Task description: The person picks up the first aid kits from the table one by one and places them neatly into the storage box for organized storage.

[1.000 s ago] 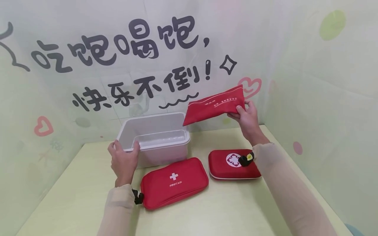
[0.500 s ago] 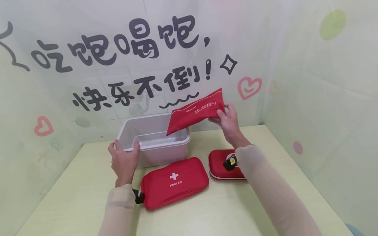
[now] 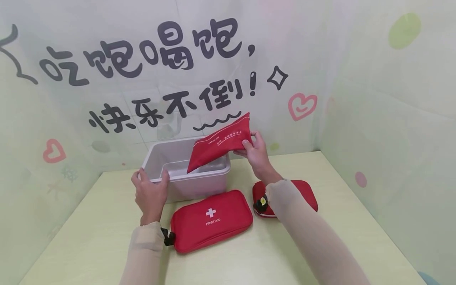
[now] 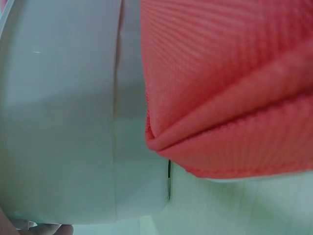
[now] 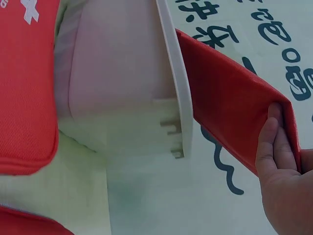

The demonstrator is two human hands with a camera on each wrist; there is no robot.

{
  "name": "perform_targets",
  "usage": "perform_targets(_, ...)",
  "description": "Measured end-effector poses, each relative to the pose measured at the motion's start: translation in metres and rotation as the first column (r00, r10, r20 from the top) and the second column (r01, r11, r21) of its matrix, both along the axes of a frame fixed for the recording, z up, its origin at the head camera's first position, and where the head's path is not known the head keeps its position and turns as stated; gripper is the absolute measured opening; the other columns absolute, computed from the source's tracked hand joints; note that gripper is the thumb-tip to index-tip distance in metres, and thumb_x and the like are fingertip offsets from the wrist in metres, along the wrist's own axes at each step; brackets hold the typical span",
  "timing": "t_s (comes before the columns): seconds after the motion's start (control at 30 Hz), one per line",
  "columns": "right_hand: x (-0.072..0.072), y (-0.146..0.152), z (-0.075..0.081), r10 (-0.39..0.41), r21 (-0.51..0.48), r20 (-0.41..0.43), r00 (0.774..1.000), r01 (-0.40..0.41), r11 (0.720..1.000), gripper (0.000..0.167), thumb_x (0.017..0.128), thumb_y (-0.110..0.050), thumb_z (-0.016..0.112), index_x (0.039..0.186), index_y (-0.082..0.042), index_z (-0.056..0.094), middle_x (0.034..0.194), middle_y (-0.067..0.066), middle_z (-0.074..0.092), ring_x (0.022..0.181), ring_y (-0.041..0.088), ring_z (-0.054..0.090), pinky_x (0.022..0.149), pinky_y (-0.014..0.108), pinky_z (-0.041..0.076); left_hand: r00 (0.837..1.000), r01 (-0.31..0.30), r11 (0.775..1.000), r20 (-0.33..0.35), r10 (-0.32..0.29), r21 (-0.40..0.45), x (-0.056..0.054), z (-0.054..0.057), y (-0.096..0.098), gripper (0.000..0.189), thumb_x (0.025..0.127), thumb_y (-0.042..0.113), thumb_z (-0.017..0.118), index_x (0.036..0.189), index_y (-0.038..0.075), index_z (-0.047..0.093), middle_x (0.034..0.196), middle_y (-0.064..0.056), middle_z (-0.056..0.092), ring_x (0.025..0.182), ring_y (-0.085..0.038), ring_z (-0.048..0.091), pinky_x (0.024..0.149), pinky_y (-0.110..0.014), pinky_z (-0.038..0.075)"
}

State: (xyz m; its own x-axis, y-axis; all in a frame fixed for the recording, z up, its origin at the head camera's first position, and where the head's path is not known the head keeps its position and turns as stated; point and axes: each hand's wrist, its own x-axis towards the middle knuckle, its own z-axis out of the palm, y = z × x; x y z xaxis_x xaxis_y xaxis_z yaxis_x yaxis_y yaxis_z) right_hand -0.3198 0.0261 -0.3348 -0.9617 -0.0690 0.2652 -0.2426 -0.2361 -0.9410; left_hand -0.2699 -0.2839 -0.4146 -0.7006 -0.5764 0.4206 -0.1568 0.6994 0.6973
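The fingers of the right hand [image 3: 257, 156] are pinching 1 end of a red pouch [image 3: 217, 144], leaving the rest slanting over the white bin [image 3: 199, 187] to their left; the left hand [image 3: 151, 194] is gripping the bin's rim, seemingly steadying it.

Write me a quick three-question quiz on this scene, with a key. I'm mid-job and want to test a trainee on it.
1. Multiple choice: where does the left grip hold the white rectangular plastic tub?
a) its base
b) its near left corner
c) its far right corner

2. True or false: the flat red fabric pouch with white lettering is in the right grip.

3. Fill in: the rounded red fabric case lying in front of the tub is printed with the words ____.

Key: 1. b; 2. true; 3. FIRST AID
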Motion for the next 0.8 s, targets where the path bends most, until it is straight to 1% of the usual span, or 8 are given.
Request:
perform_targets(0.17,0.001,-0.017,-0.002,0.025,-0.002,0.019,1.000,-0.025,1.000,0.025,0.104,-0.003,0.045,0.128,-0.002,0.039,0.128,0.021,0.059,0.110,0.035,0.067,0.091,0.037,0.055,1.000,-0.002,1.000,0.000,0.002,0.000,0.000,0.001,0.001,0.087,0.092,0.060,0.049,0.152,0.001,0.031,0.147,-0.021,0.034,0.100,-0.054,0.058,0.087,-0.070,0.046)
perform_targets(0.33,0.003,-0.029,-0.007,0.039,0.011,0.031,0.999,-0.039,0.999,0.025,0.103,0.000,0.044,0.127,-0.001,0.041,0.126,0.023,0.061,0.110,0.036,0.067,0.091,0.039,0.055,1.000,-0.003,1.000,0.012,0.003,-0.001,0.001,0.001,0.002,0.085,0.092,0.058,0.051,0.152,0.001,0.031,0.148,-0.022,0.033,0.102,-0.053,0.058,0.088,-0.069,0.046)
perform_targets(0.43,0.002,-0.036,-0.010,0.051,0.016,0.030,0.998,-0.052,0.999,0.026,0.103,0.001,0.043,0.128,0.000,0.042,0.127,0.024,0.060,0.112,0.036,0.066,0.093,0.041,0.054,1.000,-0.004,1.000,0.009,0.005,-0.004,0.001,0.001,0.002,0.084,0.092,0.057,0.051,0.152,0.001,0.031,0.148,-0.022,0.033,0.103,-0.052,0.058,0.088,-0.069,0.047)
perform_targets(0.53,0.003,-0.042,-0.013,0.067,0.039,0.042,0.997,-0.068,0.997,0.027,0.103,0.001,0.043,0.130,-0.001,0.042,0.128,0.023,0.059,0.115,0.035,0.065,0.095,0.040,0.053,1.000,-0.008,1.000,-0.001,0.008,-0.009,0.001,0.001,0.002,0.084,0.092,0.057,0.051,0.151,0.001,0.032,0.147,-0.021,0.034,0.102,-0.052,0.058,0.087,-0.069,0.047)
perform_targets(0.73,0.006,-0.053,-0.019,0.121,0.067,0.105,0.987,-0.129,0.989,0.029,0.104,-0.003,0.045,0.132,-0.006,0.040,0.132,0.019,0.057,0.115,0.033,0.065,0.091,0.039,0.055,1.000,-0.010,1.000,-0.014,0.010,0.009,0.001,0.001,0.002,0.082,0.092,0.054,0.054,0.152,0.002,0.033,0.147,-0.020,0.034,0.101,-0.052,0.058,0.087,-0.070,0.046)
perform_targets(0.8,0.007,-0.057,-0.019,0.128,0.071,0.111,0.986,-0.136,0.988,0.029,0.104,-0.004,0.045,0.132,-0.006,0.040,0.134,0.018,0.056,0.116,0.032,0.064,0.091,0.039,0.055,1.000,-0.009,1.000,-0.015,0.009,0.017,0.002,0.002,0.002,0.082,0.092,0.053,0.055,0.152,0.002,0.033,0.147,-0.020,0.034,0.102,-0.052,0.058,0.087,-0.071,0.046)
